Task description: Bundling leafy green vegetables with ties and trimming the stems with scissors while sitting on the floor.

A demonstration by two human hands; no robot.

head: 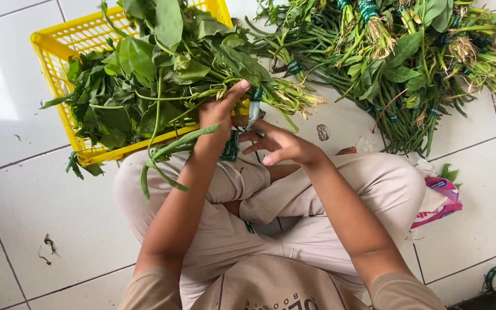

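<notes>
green leafy stalks (162, 80), yellow basket (58, 51), green tape (255, 109)

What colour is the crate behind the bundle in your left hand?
Yellow: the crate shows clearly in the head view, behind the leafy bundle held by the left hand.
</notes>
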